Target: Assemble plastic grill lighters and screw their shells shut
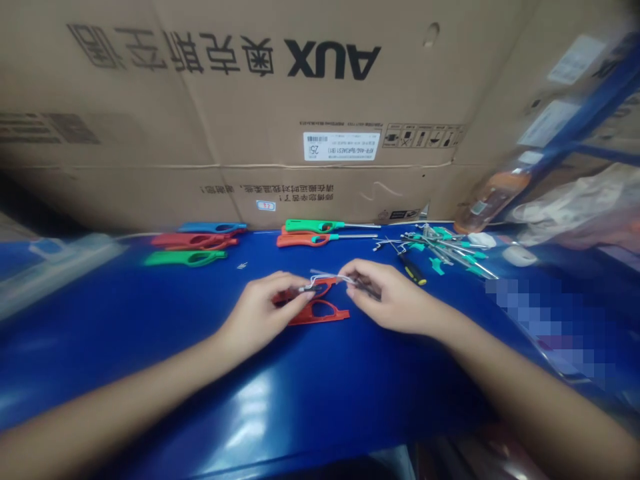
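My left hand is closed in a pinch on a small dark part with a pale end, from which thin white wires run. The fingers of my right hand are closed on the other end of these wires. A dark slender piece also shows in the right hand; its kind cannot be made out. Just below and between the hands lie open orange-red lighter shell halves on the blue table, partly hidden by the left hand.
Behind are assembled lighters with metal rods and, left, blue, red and green lighter bodies. Rods with teal parts lie at right beside a yellow-black screwdriver. A bottle leans near a large cardboard box.
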{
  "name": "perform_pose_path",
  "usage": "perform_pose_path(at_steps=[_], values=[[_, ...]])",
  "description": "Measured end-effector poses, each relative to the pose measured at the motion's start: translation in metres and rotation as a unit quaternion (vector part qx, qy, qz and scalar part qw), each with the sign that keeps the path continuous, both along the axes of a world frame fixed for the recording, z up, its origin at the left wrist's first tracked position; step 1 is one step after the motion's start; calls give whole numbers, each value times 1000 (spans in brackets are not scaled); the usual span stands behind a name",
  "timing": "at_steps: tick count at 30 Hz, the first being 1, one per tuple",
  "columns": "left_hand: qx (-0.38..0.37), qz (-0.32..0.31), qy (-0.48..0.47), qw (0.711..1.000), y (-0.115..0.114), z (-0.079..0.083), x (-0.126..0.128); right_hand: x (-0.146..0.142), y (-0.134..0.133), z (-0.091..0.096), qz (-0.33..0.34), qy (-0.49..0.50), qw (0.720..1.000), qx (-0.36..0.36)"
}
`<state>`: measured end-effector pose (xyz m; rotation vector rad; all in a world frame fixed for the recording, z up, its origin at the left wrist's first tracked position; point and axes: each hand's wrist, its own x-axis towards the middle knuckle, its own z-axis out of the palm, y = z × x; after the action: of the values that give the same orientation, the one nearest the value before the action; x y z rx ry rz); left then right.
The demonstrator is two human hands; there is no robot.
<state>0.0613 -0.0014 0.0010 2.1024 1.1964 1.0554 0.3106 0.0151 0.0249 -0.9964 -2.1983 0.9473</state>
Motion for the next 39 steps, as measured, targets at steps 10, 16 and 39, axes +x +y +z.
perform_pose_path(at_steps=[10, 16, 39], values=[[106, -28, 104, 988, -25, -7, -30, -15, -2, -18, -1, 31, 997, -69], [74, -10, 126, 989, -23, -9, -33, -12, 1, -17, 33, -52, 996, 61], [153, -54, 49, 986, -26, -12, -30, -17, -4, -22, 4, -57, 998, 9]])
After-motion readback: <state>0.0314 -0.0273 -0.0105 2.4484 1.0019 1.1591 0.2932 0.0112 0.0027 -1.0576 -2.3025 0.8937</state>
